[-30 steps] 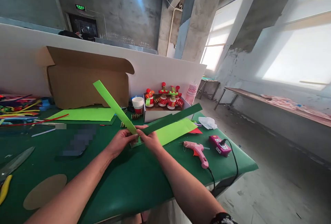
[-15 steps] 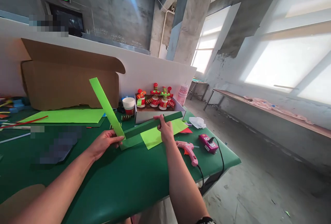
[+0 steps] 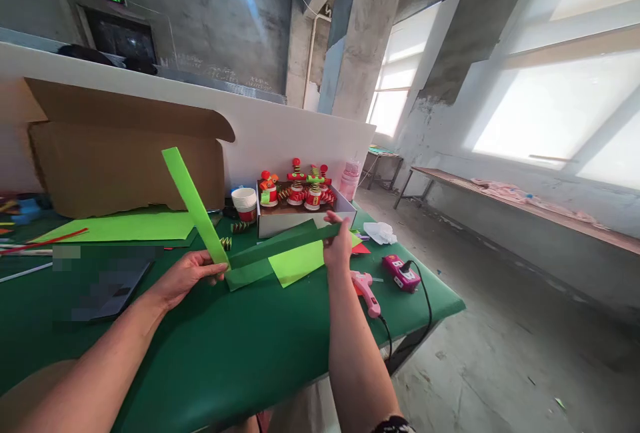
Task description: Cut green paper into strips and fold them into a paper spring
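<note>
My left hand (image 3: 187, 274) pinches the joined corner of two paper strips above the green table (image 3: 240, 360). A light green strip (image 3: 193, 203) rises from that corner up and to the left. A dark green strip (image 3: 280, 246) runs from it to the right. My right hand (image 3: 337, 246) is closed on the dark green strip's far end, holding it just above a light green paper sheet (image 3: 297, 263) lying on the table.
A pink glue gun (image 3: 364, 286) and a pink power socket (image 3: 400, 272) lie near the table's right edge. Behind stand a white box of red and green craft figures (image 3: 300, 210), stacked paper cups (image 3: 243, 201) and an open cardboard box (image 3: 120, 146). A green sheet (image 3: 125, 226) lies at the left.
My right hand has slid from the joined corner out along the dark green strip to its far end. My left hand stays pinching the corner. The view has shifted slightly right.
</note>
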A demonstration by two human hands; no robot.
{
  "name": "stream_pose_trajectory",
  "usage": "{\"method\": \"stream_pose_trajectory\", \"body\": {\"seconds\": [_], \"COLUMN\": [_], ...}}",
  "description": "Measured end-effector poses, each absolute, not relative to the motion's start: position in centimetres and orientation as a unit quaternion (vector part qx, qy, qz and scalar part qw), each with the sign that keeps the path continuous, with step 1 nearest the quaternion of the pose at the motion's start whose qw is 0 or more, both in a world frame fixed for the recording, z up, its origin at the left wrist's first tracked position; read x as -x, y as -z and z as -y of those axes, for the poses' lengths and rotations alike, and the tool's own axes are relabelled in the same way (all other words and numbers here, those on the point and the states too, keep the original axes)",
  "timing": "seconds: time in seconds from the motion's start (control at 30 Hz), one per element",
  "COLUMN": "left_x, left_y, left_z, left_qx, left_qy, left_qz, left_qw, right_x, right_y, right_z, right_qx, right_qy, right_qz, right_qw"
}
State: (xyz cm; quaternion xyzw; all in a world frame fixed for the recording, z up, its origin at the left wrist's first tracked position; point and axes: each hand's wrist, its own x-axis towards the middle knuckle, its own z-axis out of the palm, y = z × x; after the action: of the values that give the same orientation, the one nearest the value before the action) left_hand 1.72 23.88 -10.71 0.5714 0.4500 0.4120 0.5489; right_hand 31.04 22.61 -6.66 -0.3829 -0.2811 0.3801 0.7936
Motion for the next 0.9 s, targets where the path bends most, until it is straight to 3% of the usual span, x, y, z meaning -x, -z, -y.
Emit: {"method": "stream_pose_trajectory", "body": {"seconds": [0.1, 0.2, 0.37, 0.9], "left_x": [-2.6, -3.5, -4.2, -4.3], "left_y": [10.1, 10.1, 10.7, 11.5], "left_z": [-23.6, -23.5, -23.5, -24.0], "left_qx": [-0.551, -0.539, -0.543, -0.555], "left_qy": [-0.428, -0.443, -0.450, -0.433], "left_qz": [-0.426, -0.420, -0.402, -0.409], "left_qw": [0.576, 0.579, 0.584, 0.582], "right_x": [-29.3, -25.7, -20.6, -20.3], "right_y": [7.0, 8.2, 10.8, 12.4], "right_z": [-22.7, -22.7, -22.3, -22.7], "right_qx": [0.294, 0.324, 0.423, 0.501], "right_qy": [-0.463, -0.535, -0.496, -0.400], "right_qz": [0.303, 0.414, 0.560, 0.571], "right_qw": [0.779, 0.661, 0.511, 0.513]}}
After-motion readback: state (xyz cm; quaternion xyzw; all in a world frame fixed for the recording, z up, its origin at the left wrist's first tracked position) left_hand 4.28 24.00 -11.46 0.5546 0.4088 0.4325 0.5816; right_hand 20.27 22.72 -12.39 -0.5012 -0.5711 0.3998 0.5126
